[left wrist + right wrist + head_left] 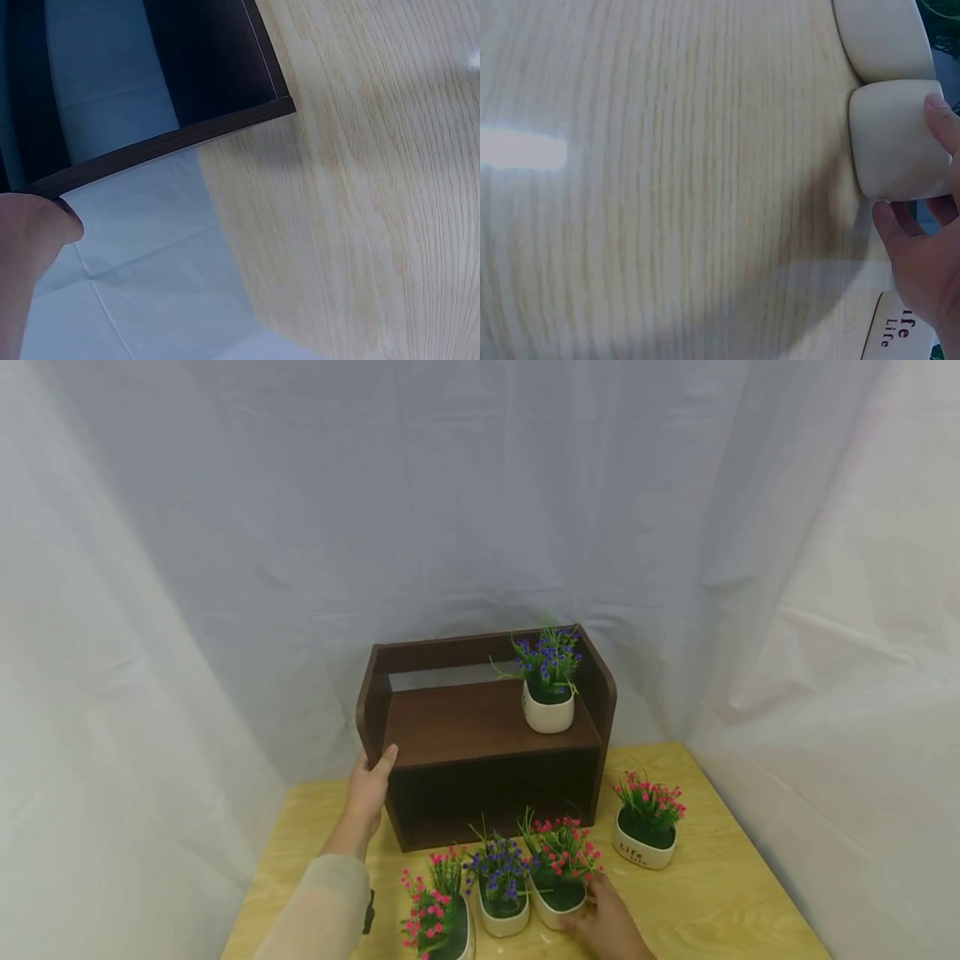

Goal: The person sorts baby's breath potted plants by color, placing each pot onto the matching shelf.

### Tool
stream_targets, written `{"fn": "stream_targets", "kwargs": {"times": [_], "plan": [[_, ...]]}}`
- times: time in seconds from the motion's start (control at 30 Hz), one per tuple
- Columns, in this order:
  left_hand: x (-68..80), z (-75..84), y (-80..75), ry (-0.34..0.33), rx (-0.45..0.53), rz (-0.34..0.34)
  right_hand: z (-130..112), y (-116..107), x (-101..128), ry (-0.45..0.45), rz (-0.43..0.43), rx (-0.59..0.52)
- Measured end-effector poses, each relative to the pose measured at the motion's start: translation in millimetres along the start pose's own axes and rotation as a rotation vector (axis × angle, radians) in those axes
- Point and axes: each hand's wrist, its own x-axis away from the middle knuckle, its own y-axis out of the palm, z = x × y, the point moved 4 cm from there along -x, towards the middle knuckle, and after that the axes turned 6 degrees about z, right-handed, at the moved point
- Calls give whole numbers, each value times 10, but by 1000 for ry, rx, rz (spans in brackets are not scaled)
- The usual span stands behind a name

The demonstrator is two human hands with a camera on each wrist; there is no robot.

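Observation:
My left hand (pixel 367 793) grips the left side panel of a dark brown wooden shelf (pixel 450 722), its thumb over the front edge. In the left wrist view the thumb (pixel 45 225) lies against the panel's edge. My right hand (pixel 611 922) holds a white pot of pink artificial flowers (pixel 562 917) by its right side, in front of the shelf. From the right wrist, one digit presses the face of that pot (pixel 896 142) while other fingers lie along its side. Close to its left stands a white pot with purple flowers (pixel 504 922).
Another purple-flowered pot (pixel 549 714) sits at the right of the shelf's upper board. One pink-flowered pot (pixel 465 935) is at the front left of the wooden table (pixel 720 877); another, lettered "Life" (pixel 643 853), stands right of the shelf. White sheeting (pixel 480 510) hangs around the table.

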Motion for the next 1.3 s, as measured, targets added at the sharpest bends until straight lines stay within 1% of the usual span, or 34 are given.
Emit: {"fn": "stream_targets", "kwargs": {"times": [0.23, 0.33, 0.5, 0.63, 0.77, 0.93, 1.03, 1.17, 1.3], "plan": [[-10, 0, -19, -14, 12, -4, 10, 28, 1, -11, 21, 18], [-3, -9, -23, -8, 11, 1, 11, 44, 12, 6, 34, 16], [12, -16, -28, -7, 13, 6, 2, 68, 33, 52, 23, -42], [22, -2, -25, -5, 12, 5, 16, 67, 30, 56, 21, -88], [25, 1, -19, -7, 6, 5, 44, 52, 9, 59, 49, -118], [8, 11, -9, -10, 0, -2, 56, 29, -55, 72, 103, -206], [0, 19, -7, -7, 0, -2, 20, 20, -123, 62, 131, -244], [-7, 9, -11, -9, -1, 4, -79, -4, -225, 29, 173, -235], [-3, -11, -9, -22, -12, 0, -157, -10, -310, 36, 206, -209]]}}
